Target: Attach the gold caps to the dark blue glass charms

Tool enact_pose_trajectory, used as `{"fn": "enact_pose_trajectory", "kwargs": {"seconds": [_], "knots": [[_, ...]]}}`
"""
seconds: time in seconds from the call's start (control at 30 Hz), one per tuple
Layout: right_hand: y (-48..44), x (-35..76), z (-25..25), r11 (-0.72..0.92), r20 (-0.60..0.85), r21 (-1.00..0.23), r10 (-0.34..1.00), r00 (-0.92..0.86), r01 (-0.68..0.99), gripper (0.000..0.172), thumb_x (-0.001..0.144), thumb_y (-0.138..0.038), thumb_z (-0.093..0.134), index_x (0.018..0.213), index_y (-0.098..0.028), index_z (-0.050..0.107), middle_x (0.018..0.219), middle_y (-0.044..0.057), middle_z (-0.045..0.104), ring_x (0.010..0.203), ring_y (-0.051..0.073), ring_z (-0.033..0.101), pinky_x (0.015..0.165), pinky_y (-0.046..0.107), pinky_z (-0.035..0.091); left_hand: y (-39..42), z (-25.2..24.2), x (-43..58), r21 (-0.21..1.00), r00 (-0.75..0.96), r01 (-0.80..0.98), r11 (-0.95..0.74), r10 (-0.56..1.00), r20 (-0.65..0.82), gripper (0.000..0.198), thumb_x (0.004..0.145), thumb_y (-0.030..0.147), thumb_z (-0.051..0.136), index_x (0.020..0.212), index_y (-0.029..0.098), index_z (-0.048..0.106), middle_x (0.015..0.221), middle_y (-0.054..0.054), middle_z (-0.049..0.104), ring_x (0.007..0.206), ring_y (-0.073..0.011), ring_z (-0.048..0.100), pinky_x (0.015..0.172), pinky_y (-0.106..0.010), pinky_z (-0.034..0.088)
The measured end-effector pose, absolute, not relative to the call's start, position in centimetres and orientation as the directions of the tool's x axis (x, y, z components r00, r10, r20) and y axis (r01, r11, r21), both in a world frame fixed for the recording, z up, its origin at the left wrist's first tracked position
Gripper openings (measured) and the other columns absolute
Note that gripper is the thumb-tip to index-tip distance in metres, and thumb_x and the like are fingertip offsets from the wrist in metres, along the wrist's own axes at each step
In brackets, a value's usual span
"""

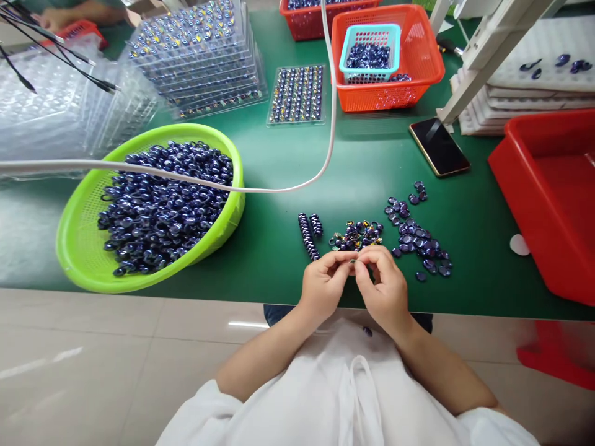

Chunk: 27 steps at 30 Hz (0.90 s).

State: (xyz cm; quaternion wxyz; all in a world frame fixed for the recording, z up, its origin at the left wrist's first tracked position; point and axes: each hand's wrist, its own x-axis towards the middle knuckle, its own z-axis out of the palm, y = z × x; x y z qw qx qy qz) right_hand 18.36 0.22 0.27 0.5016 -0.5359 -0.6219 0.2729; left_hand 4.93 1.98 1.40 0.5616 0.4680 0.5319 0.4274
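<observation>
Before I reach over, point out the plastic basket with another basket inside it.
The orange perforated plastic basket: a turquoise plastic basket sits in it, while the round green plastic basket holds dark glossy pieces directly.

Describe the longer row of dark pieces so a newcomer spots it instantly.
On the green table, find the lime-green basket. To its right, just beyond the left hand, lies the longer row, shiny dark blue pieces packed tightly in line. The short row beside it is much shorter; the other pieces nearby lie scattered.
</observation>
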Motion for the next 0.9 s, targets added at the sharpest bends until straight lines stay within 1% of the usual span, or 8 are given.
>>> {"fn": "enact_pose_trajectory", "kwargs": {"seconds": [0.07, 0.17, 0.27, 0.43, 0.6, 0.8, 0.9], "knots": [[0.5, 18.1, 0.0, 0.251, 0.315, -0.876, 0.944, 0.096, 0.412, 0.010, 0.093, -0.013, 0.056, 0.092, -0.023, 0.058, 0.098, 0.005, 0.061, 0.094, 0.019, 0.062, 0.083, 0.035, 0.053, 2.2, 0.8, 5.4, 0.984, 0.028, 0.024, 0.174, 0.984, -0.175, 0.017, 0.085, 0.015, 0.065, 0.094, 0.019, 0.079, 0.094, -0.004, 0.081, 0.086, -0.0188, 0.075, 0.081, -0.027, 0.059], [0.4, 18.3, -0.2, 0.217, 0.283, -0.896, 0.951, 0.122, 0.386, 0.008, 0.094, -0.015, 0.057, 0.091, -0.023, 0.059, 0.100, 0.005, 0.062, 0.096, 0.019, 0.062, 0.083, 0.036, 0.053, 2.4, 0.3, 5.6, 0.992, 0.034, 0.036, 0.118, 0.992, -0.120, 0.017, 0.085, 0.015, 0.065, 0.094, 0.017, 0.079, 0.094, -0.005, 0.081, 0.087, -0.0187, 0.075, 0.082, -0.027, 0.059], [0.2, 18.6, -0.1, 0.209, 0.268, -0.929, 0.950, 0.163, 0.306, 0.008, 0.094, -0.016, 0.057, 0.091, -0.024, 0.060, 0.100, 0.005, 0.063, 0.098, 0.020, 0.062, 0.085, 0.038, 0.053, 2.2, 0.2, 5.7, 0.995, 0.054, -0.021, 0.095, 0.994, -0.094, 0.014, 0.086, 0.020, 0.068, 0.095, 0.017, 0.078, 0.094, -0.006, 0.080, 0.084, -0.0184, 0.076, 0.080, -0.027, 0.061], [0.0, 18.7, 0.0, 0.242, 0.268, -0.962, 0.926, 0.265, 0.127, 0.008, 0.095, -0.017, 0.057, 0.092, -0.024, 0.061, 0.102, 0.006, 0.064, 0.100, 0.021, 0.063, 0.088, 0.040, 0.053, 1.9, 0.3, 5.7, 0.981, 0.069, -0.153, 0.117, 0.992, -0.108, 0.016, 0.086, 0.028, 0.073, 0.095, 0.015, 0.077, 0.089, -0.006, 0.079, 0.075, -0.0169, 0.076, 0.076, -0.027, 0.065], [0.2, 18.6, 0.0, 0.253, 0.253, -0.966, 0.905, 0.341, 0.044, 0.009, 0.093, -0.016, 0.059, 0.090, -0.024, 0.061, 0.097, 0.005, 0.065, 0.097, 0.020, 0.064, 0.087, 0.038, 0.053, 1.8, 0.4, 5.7, 0.973, 0.056, -0.197, 0.120, 0.992, -0.111, 0.020, 0.086, 0.032, 0.074, 0.094, 0.014, 0.076, 0.088, -0.007, 0.078, 0.074, -0.0157, 0.076, 0.075, -0.027, 0.066], [-0.2, 19.1, -0.1, 0.267, 0.244, -0.964, 0.897, 0.367, -0.011, 0.010, 0.091, -0.014, 0.060, 0.087, -0.023, 0.063, 0.096, 0.004, 0.066, 0.095, 0.019, 0.063, 0.085, 0.036, 0.051, 1.6, 0.1, 5.3, 0.981, 0.023, -0.181, 0.063, 0.998, -0.060, 0.020, 0.090, 0.032, 0.069, 0.098, 0.015, 0.075, 0.088, -0.006, 0.078, 0.072, -0.0137, 0.075, 0.073, -0.025, 0.065], [-0.6, 20.5, 0.0, 0.268, 0.246, -0.963, 0.878, 0.411, 0.004, 0.009, 0.089, -0.015, 0.062, 0.084, -0.022, 0.063, 0.094, 0.004, 0.067, 0.093, 0.019, 0.063, 0.081, 0.035, 0.050, 1.6, 0.1, 3.5, 0.997, -0.059, -0.083, -0.005, 0.998, 0.001, 0.019, 0.090, 0.030, 0.069, 0.099, 0.015, 0.074, 0.091, -0.006, 0.077, 0.071, -0.0132, 0.073, 0.068, -0.024, 0.064]]}}
